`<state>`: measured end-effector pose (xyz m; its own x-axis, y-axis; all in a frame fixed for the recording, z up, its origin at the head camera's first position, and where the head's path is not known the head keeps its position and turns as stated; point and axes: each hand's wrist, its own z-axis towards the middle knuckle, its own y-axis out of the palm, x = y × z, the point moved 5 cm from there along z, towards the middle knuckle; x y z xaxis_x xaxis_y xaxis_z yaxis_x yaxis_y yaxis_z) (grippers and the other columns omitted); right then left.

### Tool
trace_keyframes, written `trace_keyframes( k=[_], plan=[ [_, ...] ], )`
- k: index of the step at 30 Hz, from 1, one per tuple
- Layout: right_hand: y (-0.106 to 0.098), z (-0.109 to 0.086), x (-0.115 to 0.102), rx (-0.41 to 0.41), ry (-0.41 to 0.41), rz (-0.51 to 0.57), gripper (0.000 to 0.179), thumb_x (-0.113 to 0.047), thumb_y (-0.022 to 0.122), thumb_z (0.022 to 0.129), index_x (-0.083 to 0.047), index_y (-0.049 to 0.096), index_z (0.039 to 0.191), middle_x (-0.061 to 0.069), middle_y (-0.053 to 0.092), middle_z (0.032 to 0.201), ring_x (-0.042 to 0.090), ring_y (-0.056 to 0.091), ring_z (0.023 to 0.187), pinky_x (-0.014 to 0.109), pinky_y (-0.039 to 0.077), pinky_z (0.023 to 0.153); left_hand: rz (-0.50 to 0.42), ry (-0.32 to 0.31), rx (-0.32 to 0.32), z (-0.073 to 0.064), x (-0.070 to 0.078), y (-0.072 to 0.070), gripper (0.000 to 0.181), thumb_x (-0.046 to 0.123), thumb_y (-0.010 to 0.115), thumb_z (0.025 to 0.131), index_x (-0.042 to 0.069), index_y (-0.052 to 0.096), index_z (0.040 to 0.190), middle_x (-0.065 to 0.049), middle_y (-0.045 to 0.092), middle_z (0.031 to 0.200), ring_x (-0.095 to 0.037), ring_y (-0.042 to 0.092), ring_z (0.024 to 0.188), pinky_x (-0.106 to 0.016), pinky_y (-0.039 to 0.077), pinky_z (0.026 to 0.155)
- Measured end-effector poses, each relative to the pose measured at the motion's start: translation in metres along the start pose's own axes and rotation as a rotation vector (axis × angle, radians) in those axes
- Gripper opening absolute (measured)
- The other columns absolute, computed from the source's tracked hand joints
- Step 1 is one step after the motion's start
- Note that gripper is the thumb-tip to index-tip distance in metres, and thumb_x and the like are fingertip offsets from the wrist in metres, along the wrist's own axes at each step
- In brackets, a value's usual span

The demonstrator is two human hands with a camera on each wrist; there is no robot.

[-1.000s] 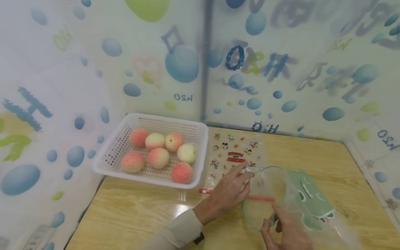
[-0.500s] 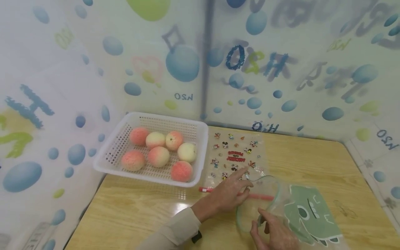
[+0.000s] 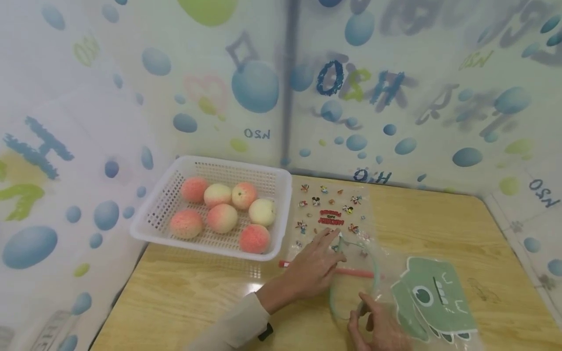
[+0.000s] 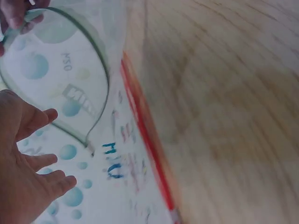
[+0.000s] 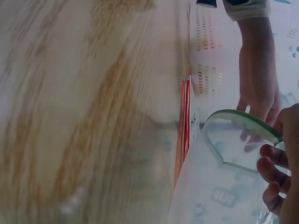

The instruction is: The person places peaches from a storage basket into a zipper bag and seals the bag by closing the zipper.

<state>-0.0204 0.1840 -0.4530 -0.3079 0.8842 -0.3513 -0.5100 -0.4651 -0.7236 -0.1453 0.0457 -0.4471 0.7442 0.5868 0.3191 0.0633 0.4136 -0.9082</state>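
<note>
A clear zip bag [image 3: 395,278] with a green dinosaur print is held with its mouth spread into a loop by its green zip edge [image 4: 103,56]. My right hand [image 3: 379,326] pinches the near side of that edge, thumb and index finger on it. On the far side, my left hand [image 3: 309,268] is held beside the mouth. In the left wrist view its fingers [image 4: 44,161] are spread and apart from the bag. The small zip slider [image 3: 340,235] sits at the far corner of the loop, close to the left fingertips. Nothing shows inside the bag.
A white perforated basket [image 3: 285,214] with several peaches [image 3: 222,218] stands at the back left. Flat on the wooden table [image 3: 189,302] lies another clear bag [image 3: 331,200] with cartoon prints and a red zip [image 3: 357,273], partly under the left hand. Printed walls rise behind.
My right hand has moved left with the green-edged bag, and its mouth has rounded out. The dinosaur print has swung to face up more squarely. My left hand has shifted slightly left.
</note>
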Motion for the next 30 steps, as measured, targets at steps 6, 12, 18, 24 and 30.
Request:
trace_keyframes(
  k=[6, 12, 18, 24, 30],
  plan=[
    [0.0, -0.001, 0.001, 0.156, -0.025, 0.016, 0.052, -0.047, 0.054, 0.098, 0.002, 0.064, 0.112, -0.007, 0.056, 0.071, 0.003, 0.043, 0.052, 0.014, 0.028, 0.041, 0.024, 0.1, 0.212, -0.018, -0.008, -0.042, 0.027, 0.016, 0.066, 0.095, 0.011, 0.069, 0.121, -0.014, 0.049, 0.148, -0.029, 0.042, 0.139, -0.041, 0.033, 0.115],
    [0.002, -0.002, -0.001, 0.168, -0.003, -0.037, 0.063, -0.057, 0.042, 0.1, 0.001, 0.061, 0.115, -0.009, 0.054, 0.072, 0.004, 0.04, 0.051, 0.015, 0.026, 0.04, 0.061, 0.032, 0.228, -0.029, -0.034, -0.067, 0.034, 0.014, 0.066, 0.094, 0.007, 0.064, 0.127, -0.009, 0.057, 0.136, -0.026, 0.051, 0.128, -0.038, 0.04, 0.11],
    [0.001, -0.003, -0.006, 0.103, 0.08, -0.07, 0.065, -0.06, 0.038, 0.099, -0.001, 0.06, 0.118, -0.009, 0.056, 0.073, 0.004, 0.04, 0.052, 0.015, 0.027, 0.041, 0.075, -0.056, 0.221, -0.044, -0.069, -0.089, 0.035, 0.017, 0.062, 0.097, 0.004, 0.062, 0.129, -0.011, 0.06, 0.132, -0.028, 0.055, 0.124, -0.042, 0.045, 0.104],
    [-0.001, -0.004, -0.007, 0.094, 0.118, -0.049, 0.061, -0.056, 0.044, 0.096, -0.002, 0.06, 0.118, -0.008, 0.057, 0.072, 0.004, 0.043, 0.053, 0.014, 0.029, 0.042, 0.054, -0.125, 0.146, -0.057, -0.098, -0.103, 0.047, 0.021, 0.072, 0.089, 0.002, 0.061, 0.131, -0.016, 0.057, 0.133, -0.033, 0.054, 0.124, -0.046, 0.046, 0.103],
    [-0.002, -0.003, -0.007, 0.096, 0.113, -0.049, 0.058, -0.052, 0.047, 0.094, -0.001, 0.061, 0.118, -0.008, 0.058, 0.074, 0.005, 0.044, 0.055, 0.014, 0.03, 0.044, 0.038, -0.21, 0.036, -0.063, -0.116, -0.111, 0.065, 0.019, 0.081, 0.083, 0.002, 0.056, 0.14, -0.024, 0.047, 0.143, -0.037, 0.051, 0.126, -0.05, 0.049, 0.1]
  ],
)
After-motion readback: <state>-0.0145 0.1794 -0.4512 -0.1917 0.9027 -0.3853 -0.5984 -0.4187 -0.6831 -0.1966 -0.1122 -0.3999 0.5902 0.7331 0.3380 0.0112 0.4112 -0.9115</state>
